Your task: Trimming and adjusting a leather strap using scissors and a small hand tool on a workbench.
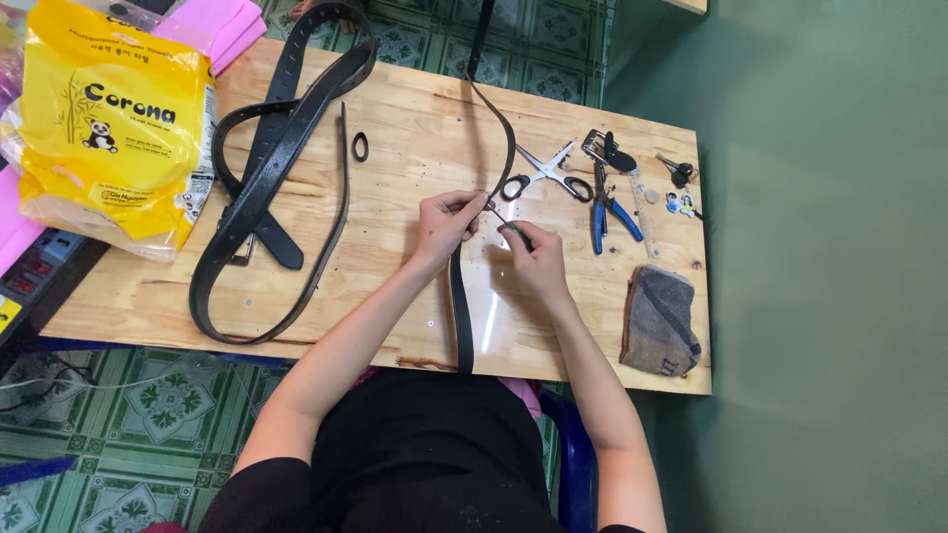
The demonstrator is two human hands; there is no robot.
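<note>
Yellow bag [109,128]: far left of the left hand, a soft plastic pack, sealed, bulging with its paper contents.
Wide belts [267,168]: black, heaped left of the left hand, one looped to the table edge.
Small loop [360,146]: black keeper, up-left of the left hand.
Left hand [444,225]: fingers pinched on the narrow strap.
Narrow strap [461,316]: dark, runs from the table's near edge up between both hands and curves away.
Right hand [531,259]: closed around a small green-handled tool [514,233], tip at the strap.
Scissors [545,174]: just above the right hand.
Blue pliers [610,209]: right of it.
Grey cloth [660,321]: right, near edge.
Table [415,109]: pale wood.
</note>
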